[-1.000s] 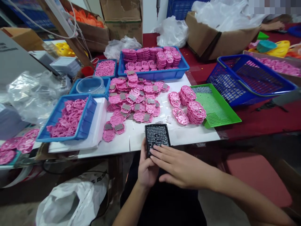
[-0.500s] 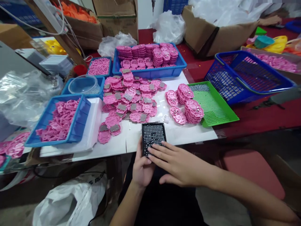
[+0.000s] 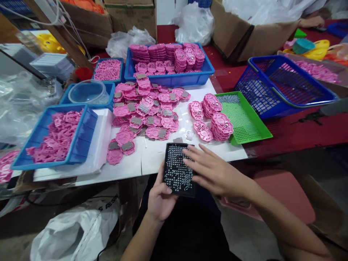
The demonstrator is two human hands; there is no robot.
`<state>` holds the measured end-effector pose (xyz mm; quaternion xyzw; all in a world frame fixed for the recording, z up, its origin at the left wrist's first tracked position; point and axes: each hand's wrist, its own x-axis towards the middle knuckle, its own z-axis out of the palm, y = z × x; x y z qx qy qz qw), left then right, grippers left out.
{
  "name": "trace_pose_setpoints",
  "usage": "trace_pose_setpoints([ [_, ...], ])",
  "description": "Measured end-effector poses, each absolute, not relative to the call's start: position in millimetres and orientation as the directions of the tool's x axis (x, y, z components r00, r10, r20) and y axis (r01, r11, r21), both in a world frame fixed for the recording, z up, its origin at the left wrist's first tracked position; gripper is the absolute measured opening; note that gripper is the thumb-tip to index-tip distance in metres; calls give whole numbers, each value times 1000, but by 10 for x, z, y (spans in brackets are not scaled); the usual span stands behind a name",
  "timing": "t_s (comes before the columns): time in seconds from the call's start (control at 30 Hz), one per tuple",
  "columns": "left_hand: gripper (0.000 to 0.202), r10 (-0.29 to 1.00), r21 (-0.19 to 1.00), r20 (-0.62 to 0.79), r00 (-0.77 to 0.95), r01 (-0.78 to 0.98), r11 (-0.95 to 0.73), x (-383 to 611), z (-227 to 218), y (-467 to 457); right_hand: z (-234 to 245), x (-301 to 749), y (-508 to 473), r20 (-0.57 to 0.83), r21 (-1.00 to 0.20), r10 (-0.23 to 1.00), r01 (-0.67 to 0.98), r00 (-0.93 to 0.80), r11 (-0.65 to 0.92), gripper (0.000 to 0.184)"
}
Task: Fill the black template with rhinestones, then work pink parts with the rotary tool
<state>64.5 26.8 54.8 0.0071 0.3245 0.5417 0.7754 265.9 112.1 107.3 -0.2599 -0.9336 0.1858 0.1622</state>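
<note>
My left hand (image 3: 162, 198) grips a black screw tray (image 3: 181, 193) by its lower left edge, thumb on the rim. Rows of small screws (image 3: 175, 156) stand in the tray's grid, and a loose heap of screws (image 3: 186, 179) lies in its lower right part. Over the tray's right side, my right hand (image 3: 214, 169) has its fingers outstretched and holds nothing; whether the fingertips touch the screws I cannot tell. Beyond the tray, pink plastic shells (image 3: 152, 108) with grey metal plates are piled on the white table top.
Stacked pink shells (image 3: 221, 127) stand beside a green perforated tray (image 3: 252, 123) holding screws. A blue basket (image 3: 282, 87) is at the right. Blue bins (image 3: 89, 127) of pink parts sit at the left, and a larger blue bin (image 3: 174, 78) of shells at the back.
My right hand has shifted right and up across the tray, uncovering the loose screws in its lower part. The view has moved slightly. My left hand keeps its grip.
</note>
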Motion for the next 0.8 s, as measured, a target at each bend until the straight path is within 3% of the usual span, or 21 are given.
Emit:
trace_pose_setpoints([
  [0.07,102,836,359,-491,246,-817,451,661,590,286,1019,2682,1205,248,-579,719,496,-649,647,52],
  [0.13,101,813,354,-495,307,-784,511,681,635,311,954,2654,1264,205,-729,843,497,-497,471,49],
  [0.27,93,800,362,-484,355,-751,552,608,652,380,876,2574,1234,82,-887,932,401,-352,230,38],
  [0.4,87,767,354,-487,418,-708,611,442,533,397,837,2566,1067,51,-912,951,374,-306,170,34],
  [0.5,92,708,306,-490,509,-660,686,347,438,333,776,2517,958,99,-897,963,397,-249,195,33],
  [0.63,96,724,282,-436,535,-682,674,369,413,273,770,2436,874,170,-870,942,405,-291,282,36],
  [0.8,97,705,313,-419,573,-637,704,613,448,313,906,2618,813,164,-849,980,490,-112,198,31],
])
